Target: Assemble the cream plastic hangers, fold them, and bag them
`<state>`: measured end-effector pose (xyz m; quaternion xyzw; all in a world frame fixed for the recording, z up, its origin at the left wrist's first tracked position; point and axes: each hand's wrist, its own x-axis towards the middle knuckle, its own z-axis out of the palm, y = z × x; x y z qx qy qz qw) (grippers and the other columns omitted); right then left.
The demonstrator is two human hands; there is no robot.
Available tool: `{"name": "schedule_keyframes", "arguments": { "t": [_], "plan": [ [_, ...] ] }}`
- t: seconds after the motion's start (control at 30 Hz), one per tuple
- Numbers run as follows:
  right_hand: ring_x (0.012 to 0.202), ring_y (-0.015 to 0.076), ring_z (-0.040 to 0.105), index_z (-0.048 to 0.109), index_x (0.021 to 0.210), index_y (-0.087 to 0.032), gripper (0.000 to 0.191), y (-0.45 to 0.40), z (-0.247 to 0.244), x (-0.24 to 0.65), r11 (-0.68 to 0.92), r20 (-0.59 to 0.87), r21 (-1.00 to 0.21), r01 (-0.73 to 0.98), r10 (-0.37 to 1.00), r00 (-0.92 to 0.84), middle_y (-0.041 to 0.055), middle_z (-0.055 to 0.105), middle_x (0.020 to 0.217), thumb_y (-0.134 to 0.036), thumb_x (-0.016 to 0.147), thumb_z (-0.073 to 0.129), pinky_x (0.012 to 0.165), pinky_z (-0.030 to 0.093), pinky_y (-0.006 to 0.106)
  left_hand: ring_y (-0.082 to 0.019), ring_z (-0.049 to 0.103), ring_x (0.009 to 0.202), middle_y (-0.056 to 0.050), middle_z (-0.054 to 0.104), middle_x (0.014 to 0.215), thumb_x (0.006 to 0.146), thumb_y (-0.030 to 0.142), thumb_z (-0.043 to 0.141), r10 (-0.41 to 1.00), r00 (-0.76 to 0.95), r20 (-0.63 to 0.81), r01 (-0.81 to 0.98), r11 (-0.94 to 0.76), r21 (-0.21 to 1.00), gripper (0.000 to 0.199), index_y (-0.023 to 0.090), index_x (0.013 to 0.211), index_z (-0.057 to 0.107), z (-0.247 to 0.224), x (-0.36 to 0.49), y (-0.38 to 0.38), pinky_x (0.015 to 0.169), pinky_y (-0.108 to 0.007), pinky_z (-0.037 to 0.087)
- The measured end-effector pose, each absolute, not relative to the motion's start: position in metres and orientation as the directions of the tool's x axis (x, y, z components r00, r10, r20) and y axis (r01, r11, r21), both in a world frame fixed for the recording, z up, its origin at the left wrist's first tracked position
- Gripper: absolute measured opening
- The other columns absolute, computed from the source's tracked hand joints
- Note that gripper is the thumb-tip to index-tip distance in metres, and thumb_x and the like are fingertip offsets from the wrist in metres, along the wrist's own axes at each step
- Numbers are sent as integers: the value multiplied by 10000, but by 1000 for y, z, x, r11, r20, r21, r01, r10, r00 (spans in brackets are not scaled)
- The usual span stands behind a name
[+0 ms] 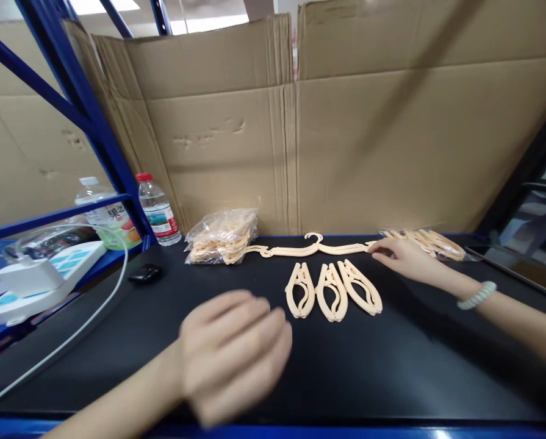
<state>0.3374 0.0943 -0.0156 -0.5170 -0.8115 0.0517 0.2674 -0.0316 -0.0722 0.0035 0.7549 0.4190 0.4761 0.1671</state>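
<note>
A cream folding clothes hanger [295, 250] lies unfolded near the back of the black table, its hook toward the cardboard. At its right end, my right hand [405, 259] has thumb and fingers closed on the tip. Three folded hangers lie side by side in front of it: a left one [291, 299], a middle one [319, 299] and a right one [368, 292]. My left hand [236, 353] is over the front of the table, back of the hand up, blurred by motion. Its fingers look curled, but the fingertips are hidden.
Clear bags of cream hangers lie at the back left [224, 235] and back right [431, 242]. A red-capped water bottle [159, 210], a black mouse-like object [145, 274], a power strip [71, 274] and a white cable [101, 311] are leftward. A tablet-like device [524, 268] lies right. Cardboard [391, 134] stands behind.
</note>
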Motion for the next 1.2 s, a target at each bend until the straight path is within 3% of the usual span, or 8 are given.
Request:
{"name": "schedule_keyframes", "arguments": {
  "t": [0.1, 0.17, 0.23, 0.33, 0.57, 0.73, 0.97, 1.2],
  "plan": [
    [835, 257, 669, 698, 947, -188, 247, 108, -15, 335, 485, 363, -285, 827, 853, -376, 95, 730, 928, -253, 820, 496, 777, 510, 407, -235, 631, 895, -46, 698, 930, 752, 154, 569, 715, 475, 513, 505, -699, 507, 231, 258, 915, 695, 25, -20, -24, 813, -375, 503],
    [905, 258, 663, 698, 974, -180, 250, 116, -16, 331, 504, 355, -255, 826, 843, -405, 101, 725, 979, -215, 812, 511, 850, 496, 414, -201, 636, 792, -41, 692, 872, 730, 141, 512, 770, 506, 390, 487, -628, 607, 251, 222, 895, 681, 34, -14, -1, 716, -327, 511],
    [977, 255, 643, 694, 993, -178, 250, 122, -18, 327, 530, 349, -233, 815, 828, -439, 101, 713, 1027, -190, 806, 529, 911, 473, 412, -185, 639, 739, -36, 691, 823, 709, 153, 500, 838, 469, 279, 430, -493, 756, 212, 199, 826, 669, 33, -8, 12, 679, -308, 509],
    [1020, 239, 612, 684, 998, -168, 236, 128, -23, 321, 573, 338, -204, 794, 802, -492, 103, 689, 1059, -158, 810, 542, 950, 449, 393, -179, 637, 734, -33, 690, 810, 685, 154, 523, 877, 405, 259, 358, -413, 837, 166, 183, 783, 654, 19, -2, 19, 693, -308, 502],
    [954, 223, 568, 651, 907, -164, 135, 135, -31, 315, 562, 359, -209, 800, 805, -472, 95, 646, 949, -176, 851, 528, 891, 448, 379, -178, 617, 749, -29, 653, 786, 760, 166, 510, 880, 312, 357, 383, -460, 801, 128, 178, 807, 628, -9, -6, 13, 733, -316, 498],
    [872, 212, 584, 610, 816, -166, 105, 130, -32, 314, 516, 376, -247, 820, 831, -409, 86, 643, 874, -182, 848, 511, 826, 455, 349, -170, 612, 718, -19, 643, 784, 818, 181, 491, 847, 305, 436, 405, -530, 745, 133, 181, 818, 623, -9, -9, 5, 677, -290, 480],
    [729, 208, 622, 536, 890, -209, 140, 99, -5, 329, 472, 470, -293, 831, 828, -305, 54, 673, 808, -288, 910, 422, 671, 458, 330, -168, 609, 730, -34, 635, 823, 842, 239, 518, 890, 287, 353, 275, -430, 860, 118, 173, 866, 613, -12, -7, 0, 707, -301, 497],
    [728, 241, 644, 543, 830, -230, 160, 68, -5, 340, 425, 659, -326, 844, 743, -119, 55, 679, 795, -378, 879, 508, 641, 470, 350, -252, 580, 1049, -143, 594, 1170, 738, 334, 634, 985, 121, 123, 127, -138, 982, 502, 140, 1187, 520, -15, -5, 6, 937, -399, 471]
  ]
}}
